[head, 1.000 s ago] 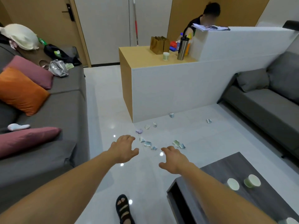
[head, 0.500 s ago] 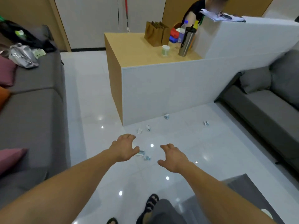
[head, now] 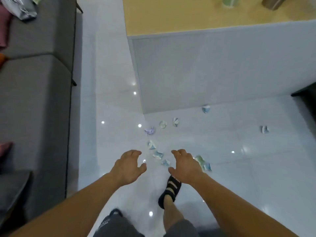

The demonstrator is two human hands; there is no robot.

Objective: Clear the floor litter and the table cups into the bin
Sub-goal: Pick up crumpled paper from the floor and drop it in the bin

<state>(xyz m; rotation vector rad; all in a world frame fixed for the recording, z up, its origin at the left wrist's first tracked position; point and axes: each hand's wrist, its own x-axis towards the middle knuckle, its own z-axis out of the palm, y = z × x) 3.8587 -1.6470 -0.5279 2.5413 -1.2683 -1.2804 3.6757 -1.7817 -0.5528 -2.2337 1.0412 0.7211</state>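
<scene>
Litter [head: 158, 154] now nearer; sandalled foot [head: 170, 190] forward.

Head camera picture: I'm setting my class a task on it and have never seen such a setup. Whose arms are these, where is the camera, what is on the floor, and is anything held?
No machine here: a person wears a camera on the head, looking forward and down, so the arms are their own. The left hand and right hand reach out above the white floor, fingers spread; neither grip holds anything. Crumpled paper scraps lie scattered ahead, one purple scrap among them, near the corner of a white-fronted counter. A grey sofa is on the left; the person's sandalled foot shows below the right hand.
</scene>
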